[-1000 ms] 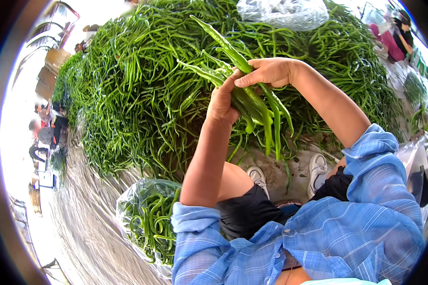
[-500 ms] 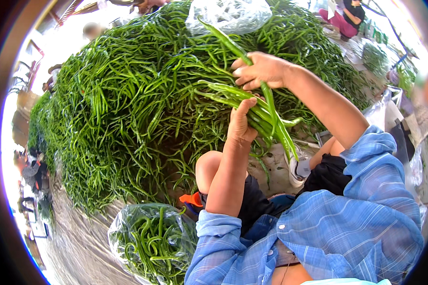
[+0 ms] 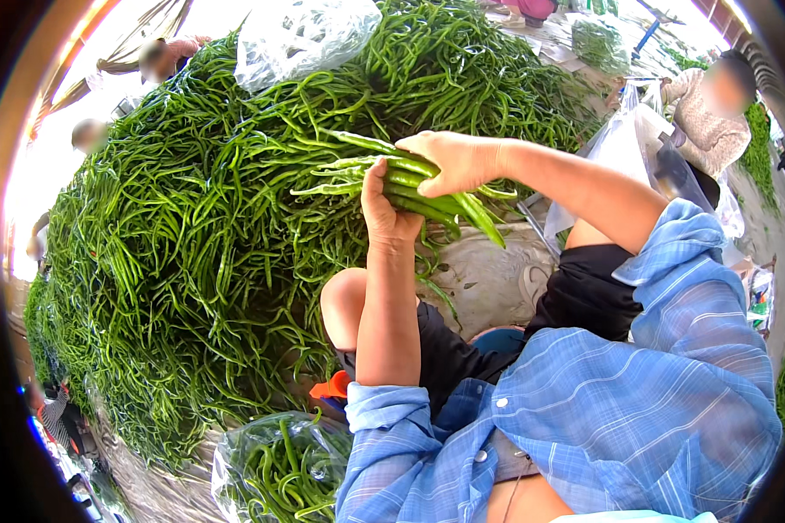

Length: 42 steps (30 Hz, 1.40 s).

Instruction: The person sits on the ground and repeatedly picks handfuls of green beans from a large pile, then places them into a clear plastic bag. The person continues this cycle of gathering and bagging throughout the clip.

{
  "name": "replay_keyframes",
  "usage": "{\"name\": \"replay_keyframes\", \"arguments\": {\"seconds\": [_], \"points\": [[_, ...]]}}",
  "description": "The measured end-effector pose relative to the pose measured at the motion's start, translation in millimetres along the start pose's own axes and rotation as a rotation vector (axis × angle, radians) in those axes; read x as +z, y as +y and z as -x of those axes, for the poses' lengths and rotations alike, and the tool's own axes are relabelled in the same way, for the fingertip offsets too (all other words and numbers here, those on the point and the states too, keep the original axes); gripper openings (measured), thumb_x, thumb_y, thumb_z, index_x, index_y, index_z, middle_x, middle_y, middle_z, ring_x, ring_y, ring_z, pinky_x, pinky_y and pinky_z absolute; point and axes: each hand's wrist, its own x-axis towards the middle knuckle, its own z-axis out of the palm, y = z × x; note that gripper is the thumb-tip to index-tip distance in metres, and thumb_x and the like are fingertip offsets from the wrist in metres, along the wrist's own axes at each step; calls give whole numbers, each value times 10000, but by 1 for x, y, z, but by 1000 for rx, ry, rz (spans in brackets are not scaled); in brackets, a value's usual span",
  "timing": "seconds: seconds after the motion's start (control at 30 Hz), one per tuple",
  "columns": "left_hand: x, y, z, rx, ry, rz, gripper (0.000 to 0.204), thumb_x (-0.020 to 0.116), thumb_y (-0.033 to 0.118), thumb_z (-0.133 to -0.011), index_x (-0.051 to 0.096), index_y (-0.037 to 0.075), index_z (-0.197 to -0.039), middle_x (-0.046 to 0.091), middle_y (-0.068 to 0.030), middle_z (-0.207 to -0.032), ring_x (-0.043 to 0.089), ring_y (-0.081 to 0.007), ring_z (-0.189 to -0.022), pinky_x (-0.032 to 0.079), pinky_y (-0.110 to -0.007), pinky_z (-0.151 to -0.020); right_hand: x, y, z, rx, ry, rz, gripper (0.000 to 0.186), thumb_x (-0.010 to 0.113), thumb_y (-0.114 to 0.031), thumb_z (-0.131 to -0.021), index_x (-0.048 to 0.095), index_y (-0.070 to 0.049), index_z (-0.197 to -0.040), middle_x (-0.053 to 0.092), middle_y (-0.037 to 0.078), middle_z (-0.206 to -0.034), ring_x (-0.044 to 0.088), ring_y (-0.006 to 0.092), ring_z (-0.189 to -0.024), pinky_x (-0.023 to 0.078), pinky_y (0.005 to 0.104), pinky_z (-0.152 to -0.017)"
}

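Note:
My left hand [image 3: 387, 205] grips a bunch of long green chili peppers [image 3: 453, 213] from below, its thumb raised along the near side. My right hand [image 3: 447, 162] curves over the top of the same bunch, fingers resting on the uppermost peppers, whose tips point left. Behind both hands rises a large heap of similar peppers [image 3: 174, 227]. At the lower edge, beside my left forearm, sits a clear plastic bag [image 3: 275, 466] filled with peppers.
An empty-looking clear bag [image 3: 305, 35] lies atop the heap. A person [image 3: 706, 131] sits at the right beside white bags [image 3: 632, 148]; others [image 3: 179, 57] are behind the heap. An orange object [image 3: 331, 388] lies by my left knee. Grimy sheeting [image 3: 480, 270] covers the ground between my legs.
The pepper my right hand held raised apart half a second ago is now lowered onto the bunch. The view has turned, showing more of the person at the right.

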Motion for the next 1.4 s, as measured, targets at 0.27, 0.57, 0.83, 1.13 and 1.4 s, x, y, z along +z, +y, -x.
{"name": "replay_keyframes", "arguments": {"seconds": [0.27,0.57,0.83,1.13,1.4], "points": [[0,-8,-11,-125,36,-21,310,670,309,-906,604,45,-1054,677,-101,-984,660,-222,-895,561,-367,-824,-20,20,20,-86,-50,193,541,602,-27,-708,477,65,-1226,578,234,-1105,604,378,-1022,490,426,-882],[9,-31,-17,-198,-103,114,416,645,279,-904,578,-2,-1204,629,-148,-1205,535,-317,-1209,382,-475,-1089,13,58,57,-53,4,-114,728,551,-64,-784,261,65,-1440,430,269,-1346,395,384,-1311,319,397,-1115],[12,-39,-36,98,-35,-410,389,641,205,-852,582,-4,-1175,639,-155,-1172,574,-326,-1163,444,-514,-1032,32,48,78,234,329,-3,653,594,-93,-759,377,82,-1350,469,222,-1295,431,395,-1260,358,445,-1074],[125,-97,6,1128,-582,-1584,265,653,72,-833,541,16,-1067,639,-151,-909,670,-262,-870,533,-508,-908,52,7,150,203,130,-2079,1048,210,-900,-779,562,17,-1145,601,168,-1160,496,259,-1191,373,515,-993],[200,-190,2,1435,-1508,-1431,99,564,18,-852,630,21,-926,670,-91,-932,657,-201,-910,487,-436,-993,-62,53,233,112,174,-2156,233,707,-271,-876,622,-54,-864,626,29,-743,644,163,-713,550,320,-711]]}}
